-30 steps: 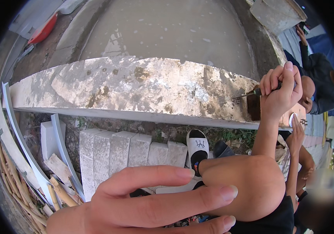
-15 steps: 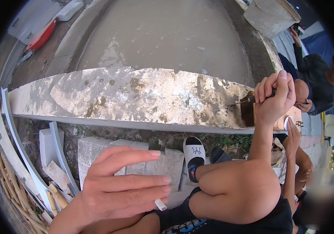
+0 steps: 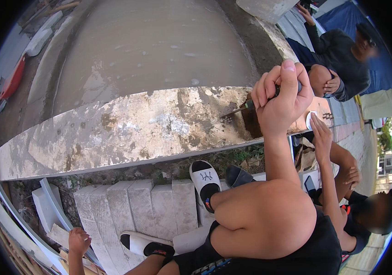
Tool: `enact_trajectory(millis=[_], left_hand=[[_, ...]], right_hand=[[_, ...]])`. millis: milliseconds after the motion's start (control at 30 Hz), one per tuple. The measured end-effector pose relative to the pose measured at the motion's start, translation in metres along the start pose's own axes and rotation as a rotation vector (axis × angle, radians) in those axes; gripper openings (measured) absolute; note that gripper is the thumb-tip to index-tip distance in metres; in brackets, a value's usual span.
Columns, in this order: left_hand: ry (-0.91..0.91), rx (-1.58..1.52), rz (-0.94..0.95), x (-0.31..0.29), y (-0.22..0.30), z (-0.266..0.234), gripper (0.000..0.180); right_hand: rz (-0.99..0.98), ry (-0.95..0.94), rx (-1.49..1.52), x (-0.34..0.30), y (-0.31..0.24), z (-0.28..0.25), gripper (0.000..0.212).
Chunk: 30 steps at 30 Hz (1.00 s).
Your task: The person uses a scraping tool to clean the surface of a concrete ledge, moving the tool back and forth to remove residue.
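My right hand (image 3: 282, 94) is closed in a fist over the wall's right end, wrapped round the dark handle (image 3: 277, 88) of a tool. A thin shaft (image 3: 240, 110) points left from beside the fist, low over the wall top; the kind of tool is hidden by my fingers. Beneath the hand sits a dark brown block (image 3: 252, 123). At the lower left, my left hand (image 3: 79, 240) has its fingers curled in beside the grey concrete blocks (image 3: 134, 204). Whatever lies in its fingers cannot be made out.
Beyond the stained low wall (image 3: 168, 121) lies murky grey water (image 3: 155, 50). A co-worker's hand (image 3: 320, 133) touches a round white disc (image 3: 311, 121) at right. Another person (image 3: 342, 59) sits at upper right. Pale curved strips (image 3: 61, 204) lie at left.
My left hand has drawn back to the lower left and curled its fingers; the small white piece it held is out of sight. The view has swung right; my right fist keeps its grip.
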<state>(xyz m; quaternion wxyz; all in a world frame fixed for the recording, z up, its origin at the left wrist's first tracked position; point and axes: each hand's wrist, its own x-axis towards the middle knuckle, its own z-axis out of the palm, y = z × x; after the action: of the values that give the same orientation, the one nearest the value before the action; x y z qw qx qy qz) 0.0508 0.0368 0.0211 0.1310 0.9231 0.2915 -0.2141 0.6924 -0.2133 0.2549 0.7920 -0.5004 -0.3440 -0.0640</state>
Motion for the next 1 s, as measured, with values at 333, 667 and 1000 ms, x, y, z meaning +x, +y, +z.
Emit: enact_trajectory(millis=[333, 667, 1000], left_hand=[[0.055, -0.126, -0.353, -0.086, -0.069, 0.025, 0.019], [0.072, -0.009, -0.365, -0.095, -0.1, 0.036, 0.012], [-0.143, 0.146, -0.34, -0.071, -0.105, 0.019, 0.012]], right_hand=[[0.018, -0.126, -0.116, -0.006, 0.009, 0.01, 0.035], [-0.119, -0.205, -0.205, 0.0, 0.004, 0.013, 0.034], [-0.127, -0.19, -0.247, -0.002, 0.01, 0.009, 0.035]])
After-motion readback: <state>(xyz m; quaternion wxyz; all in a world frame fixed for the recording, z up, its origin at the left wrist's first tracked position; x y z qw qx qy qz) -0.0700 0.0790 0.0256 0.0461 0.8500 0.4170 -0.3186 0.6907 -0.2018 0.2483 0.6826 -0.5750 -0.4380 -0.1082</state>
